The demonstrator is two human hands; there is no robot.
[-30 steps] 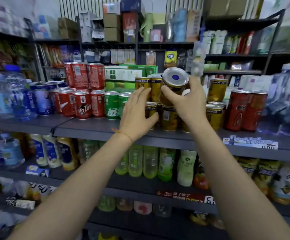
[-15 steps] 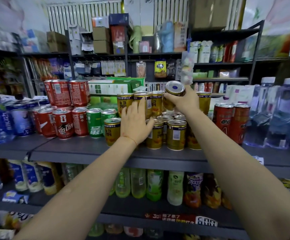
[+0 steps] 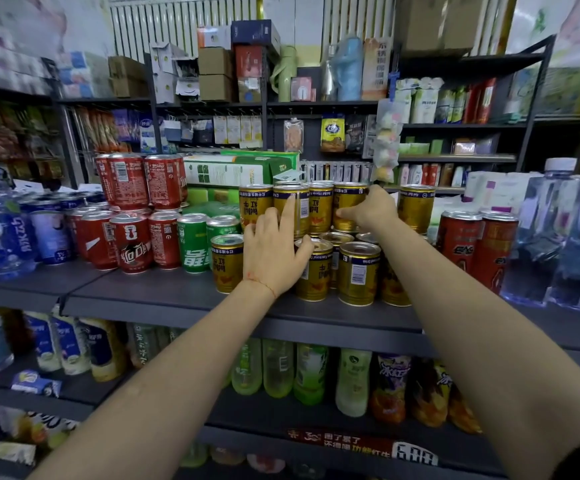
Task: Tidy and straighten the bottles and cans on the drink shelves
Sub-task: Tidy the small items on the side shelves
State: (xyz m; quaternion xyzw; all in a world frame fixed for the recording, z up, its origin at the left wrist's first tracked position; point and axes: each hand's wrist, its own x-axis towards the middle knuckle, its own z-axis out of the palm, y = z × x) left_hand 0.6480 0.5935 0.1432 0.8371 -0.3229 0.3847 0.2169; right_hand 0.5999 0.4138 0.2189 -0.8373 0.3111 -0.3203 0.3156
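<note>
**Seating a gold can on the upper tier**

The gold can (image 3: 348, 206) stood just right of the frame's centre, on top of the lower row of gold cans (image 3: 358, 271), in line with the other upper-tier gold cans (image 3: 290, 209) to its left. The right hand (image 3: 371, 211) held it, thumb on the near face and fingers curled round its right side. The left hand (image 3: 276, 247) lay flat against the stack with fingers straight and spread, its forefinger reaching up one upper can and its thumb on a lower can's lid.

To do this step well, the person would likely need to set the can's base squarely within the rims below before letting go, turn its label to the front like its neighbours, and keep the left hand bracing the stack, since a two-high pile probably topples at a nudge.

One more gold can (image 3: 416, 207) stood apart to the right. Red cans (image 3: 132, 244) and green cans (image 3: 195, 242) filled centre-left on the same grey shelf (image 3: 164, 299); water bottles (image 3: 558, 237) stood at the right edge.
</note>
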